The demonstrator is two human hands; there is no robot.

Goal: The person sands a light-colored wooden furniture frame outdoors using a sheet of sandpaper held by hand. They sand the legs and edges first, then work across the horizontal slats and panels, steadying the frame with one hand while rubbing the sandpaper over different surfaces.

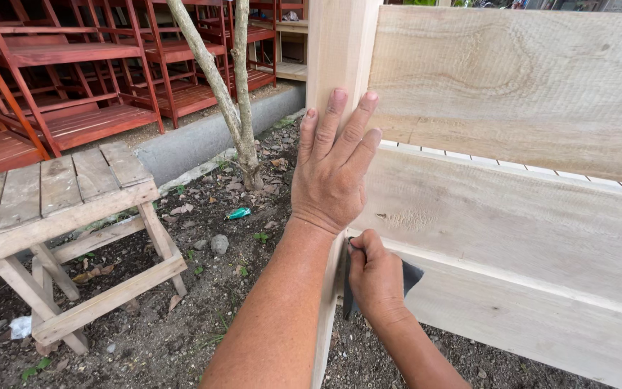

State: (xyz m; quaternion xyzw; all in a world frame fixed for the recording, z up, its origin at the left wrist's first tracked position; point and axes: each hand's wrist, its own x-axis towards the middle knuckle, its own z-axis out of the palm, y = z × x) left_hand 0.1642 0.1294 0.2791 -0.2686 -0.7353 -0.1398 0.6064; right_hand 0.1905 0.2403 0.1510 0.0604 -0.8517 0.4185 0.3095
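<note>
left hand (pixel 331 169): flat, released, on pale bare wood frame (pixel 512 216) | right hand (pixel 374 277): fingers grasping dark sandpaper (pixel 412 274)

Pale, matt bare-wood panel (pixel 512 216), dark matt sandpaper sheet (pixel 410 275), weathered rough grey wooden bench (pixel 52 194).

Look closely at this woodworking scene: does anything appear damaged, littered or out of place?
Litter lies on the soil: a green scrap near the tree trunk and a white scrap under the weathered bench. The pale wooden frame looks sound under the left hand and the right hand.
</note>
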